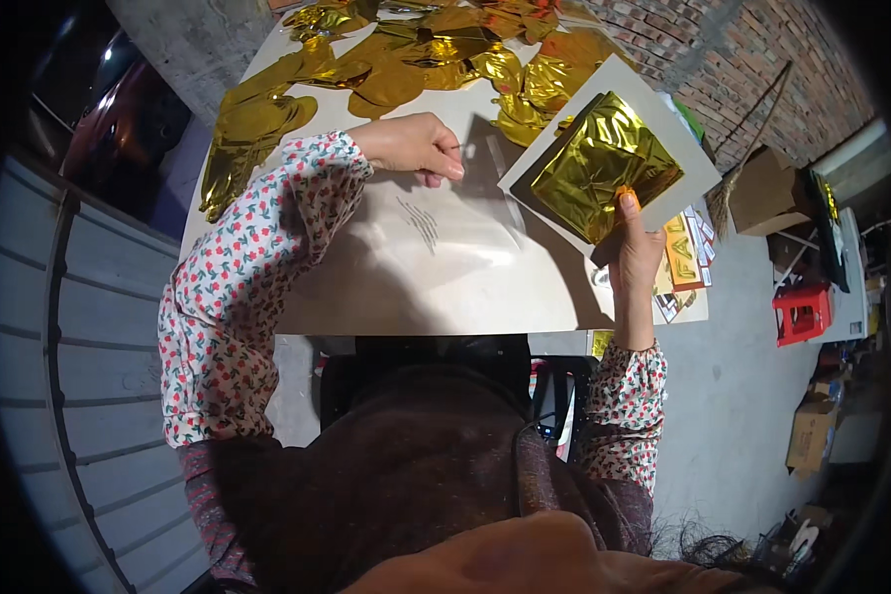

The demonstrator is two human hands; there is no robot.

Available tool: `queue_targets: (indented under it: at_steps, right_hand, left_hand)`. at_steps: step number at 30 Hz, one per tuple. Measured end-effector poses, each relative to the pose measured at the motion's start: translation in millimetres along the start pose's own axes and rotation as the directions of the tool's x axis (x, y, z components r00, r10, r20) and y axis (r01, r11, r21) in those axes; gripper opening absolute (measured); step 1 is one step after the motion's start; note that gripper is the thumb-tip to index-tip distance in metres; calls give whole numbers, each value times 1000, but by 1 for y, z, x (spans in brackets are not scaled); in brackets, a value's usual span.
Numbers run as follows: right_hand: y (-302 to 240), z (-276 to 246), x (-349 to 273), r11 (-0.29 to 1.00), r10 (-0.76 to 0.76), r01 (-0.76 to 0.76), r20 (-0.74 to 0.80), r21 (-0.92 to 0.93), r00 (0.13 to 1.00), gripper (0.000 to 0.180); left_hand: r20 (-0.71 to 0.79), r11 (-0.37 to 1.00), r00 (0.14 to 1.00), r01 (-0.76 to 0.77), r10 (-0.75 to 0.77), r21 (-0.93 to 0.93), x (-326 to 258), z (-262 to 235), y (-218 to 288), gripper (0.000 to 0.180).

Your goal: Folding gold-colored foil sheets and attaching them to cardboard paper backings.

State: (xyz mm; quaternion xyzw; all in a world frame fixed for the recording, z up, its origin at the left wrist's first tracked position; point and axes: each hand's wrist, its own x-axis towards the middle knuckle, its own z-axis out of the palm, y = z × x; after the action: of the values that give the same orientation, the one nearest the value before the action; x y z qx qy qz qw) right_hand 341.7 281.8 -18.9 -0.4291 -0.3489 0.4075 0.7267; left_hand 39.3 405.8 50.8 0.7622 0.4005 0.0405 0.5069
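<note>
My right hand point(636, 246) holds a white card point(616, 84) with a folded gold foil piece point(604, 163) on it, thumb pressing the foil's lower edge. The card is lifted and tilted over the right side of the white table point(445, 297). My left hand point(413, 145) rests on the table with its fingers curled, pinching the edge of a clear plastic bag point(445, 223) that lies flat in front of me. Both forearms wear floral sleeves.
A heap of gold foil balloons point(386, 59) covers the far end of the table. Small printed packets point(685, 252) lie at the right edge. A red crate point(802, 312) and cardboard boxes point(812, 431) stand on the floor to the right, by a brick wall point(683, 40).
</note>
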Motion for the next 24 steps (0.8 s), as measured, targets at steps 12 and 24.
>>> queue_targets:
  at_steps: [12,24]
  right_hand:
    - [14,-31,-11,973,127,-102,111,-206,986,20]
    - [30,-53,-7,989,146,-145,36,-28,989,32]
  left_hand:
    - [164,989,986,54,-32,-134,40,11,6,19]
    - [269,969,958,157,-102,-192,53,30,-17,18]
